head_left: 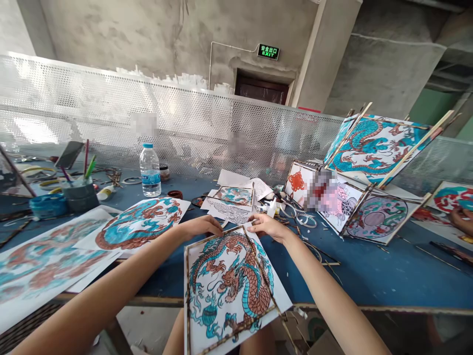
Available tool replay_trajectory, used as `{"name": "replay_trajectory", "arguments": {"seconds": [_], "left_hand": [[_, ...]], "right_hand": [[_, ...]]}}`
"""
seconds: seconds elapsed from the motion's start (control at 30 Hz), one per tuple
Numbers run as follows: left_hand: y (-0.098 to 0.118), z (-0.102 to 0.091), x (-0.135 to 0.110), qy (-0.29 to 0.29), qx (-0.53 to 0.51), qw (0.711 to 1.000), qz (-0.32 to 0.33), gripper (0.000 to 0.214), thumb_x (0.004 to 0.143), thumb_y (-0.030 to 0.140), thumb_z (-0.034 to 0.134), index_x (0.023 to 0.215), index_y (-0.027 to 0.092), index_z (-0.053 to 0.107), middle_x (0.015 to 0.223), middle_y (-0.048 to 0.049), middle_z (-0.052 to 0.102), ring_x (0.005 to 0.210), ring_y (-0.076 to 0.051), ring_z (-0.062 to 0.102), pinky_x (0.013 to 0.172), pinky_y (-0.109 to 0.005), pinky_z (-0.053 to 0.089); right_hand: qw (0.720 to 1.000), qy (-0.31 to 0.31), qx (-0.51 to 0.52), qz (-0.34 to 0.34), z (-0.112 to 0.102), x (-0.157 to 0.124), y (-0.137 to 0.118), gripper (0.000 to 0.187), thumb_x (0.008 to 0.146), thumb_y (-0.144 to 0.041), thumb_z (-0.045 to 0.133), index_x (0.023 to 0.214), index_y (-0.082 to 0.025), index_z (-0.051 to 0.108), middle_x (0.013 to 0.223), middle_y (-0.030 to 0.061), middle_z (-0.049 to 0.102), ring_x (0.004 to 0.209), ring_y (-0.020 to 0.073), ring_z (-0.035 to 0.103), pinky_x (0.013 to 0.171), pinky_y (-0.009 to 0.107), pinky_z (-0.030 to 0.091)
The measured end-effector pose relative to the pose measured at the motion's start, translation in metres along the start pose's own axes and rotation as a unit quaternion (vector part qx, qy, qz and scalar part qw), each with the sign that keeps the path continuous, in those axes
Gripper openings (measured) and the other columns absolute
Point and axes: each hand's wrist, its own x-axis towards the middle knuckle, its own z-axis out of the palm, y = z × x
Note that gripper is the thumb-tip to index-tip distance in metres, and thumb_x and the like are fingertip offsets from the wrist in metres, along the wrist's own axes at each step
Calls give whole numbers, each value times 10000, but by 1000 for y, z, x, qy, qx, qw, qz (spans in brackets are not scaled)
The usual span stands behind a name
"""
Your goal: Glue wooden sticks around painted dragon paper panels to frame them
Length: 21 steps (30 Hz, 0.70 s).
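Note:
A sheet painted with a brown and blue dragon tilts toward me over the table's front edge. Thin dark sticks form a frame lying on it, and its paper margin sticks out past them on the right. At the sheet's top edge, my left hand is closed with bent fingers around the upper stick. My right hand pinches the top right corner, where two sticks meet. Both hands' fingertips are partly hidden at the edge. The sheet's lower part hangs in front of my knees.
Painted dragon sheets lie left on the blue table. A water bottle, a brush cup and a blue paint jar stand behind. Stick-framed painted lanterns stand right. Another person's hand shows at far right.

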Motion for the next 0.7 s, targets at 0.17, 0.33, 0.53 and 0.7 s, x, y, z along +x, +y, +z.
{"name": "replay_trajectory", "arguments": {"seconds": [0.17,0.33,0.53,0.7], "left_hand": [[3,-1,-3,-12,-29,999,-4,280,661,441,666,712,173,732,667,-26,639,611,-159,506,575,-256,367],[7,1,-5,-12,-27,1000,10,272,650,423,676,748,177,738,765,-42,677,707,-192,550,640,-263,388],[6,4,0,22,-7,1000,10,161,597,328,683,638,179,731,643,-25,650,637,-185,521,593,-270,367],[8,4,-2,2,-33,999,-14,226,625,384,661,718,191,735,718,-20,667,677,-186,539,616,-266,374]], "right_hand": [[1000,7,3,-10,-4,0,1,433,542,-325,804,870,-185,560,689,-30,595,559,88,532,476,186,397],[1000,18,-1,-8,-2,-1,-1,442,533,-333,806,860,-185,548,684,-29,586,557,90,527,472,188,389],[1000,-2,-10,-5,-1,2,2,451,536,-352,802,867,-188,543,667,-34,568,531,85,500,466,192,374],[1000,-7,-10,-14,1,4,5,427,553,-346,797,860,-192,544,636,-45,542,520,78,481,466,186,367]]}}
